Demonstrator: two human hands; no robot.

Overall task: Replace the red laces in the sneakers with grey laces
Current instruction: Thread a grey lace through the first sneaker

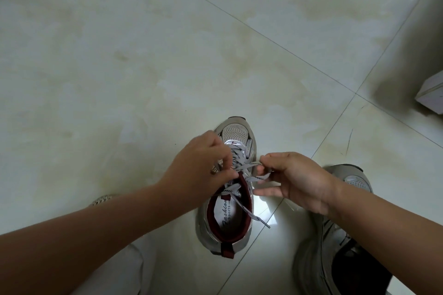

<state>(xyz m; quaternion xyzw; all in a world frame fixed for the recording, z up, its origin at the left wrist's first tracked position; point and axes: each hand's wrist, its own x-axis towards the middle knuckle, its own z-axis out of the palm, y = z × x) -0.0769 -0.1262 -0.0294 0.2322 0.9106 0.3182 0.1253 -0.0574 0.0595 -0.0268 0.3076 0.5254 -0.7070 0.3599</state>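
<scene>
At the far left edge near the person, a small woven, beige object (100,199) peeks out from behind the left forearm, too hidden to identify, and below the arm a stretch of white trouser fabric (124,268) covers the near left corner. The left hand (196,167) reaches in over the pale glossy tiled floor (119,55), its fingers (224,151) curled down onto the lacing of the grey and silver mesh sneaker with a maroon collar (227,199); they appear to pinch the lace at the eyelets, though the tips are hidden behind the hand. The sneaker stands upright on the floor in the middle, toe pointing away, heel nearest the person, its white insole printed with dark script. A flat light grey lace with dark dashes (242,195) runs through its eyelets, and one loose end trails over the collar's right side, its tip hanging just off the shoe's right edge. The right hand (294,179) sits just right of the sneaker, thumb and forefinger pinching a loop of that lace, the other fingers loosely extended below. Beneath the right forearm a second grey sneaker (345,235) stands near, partly covered by the arm. At the far right edge a white box corner (431,96) rests on the floor.
</scene>
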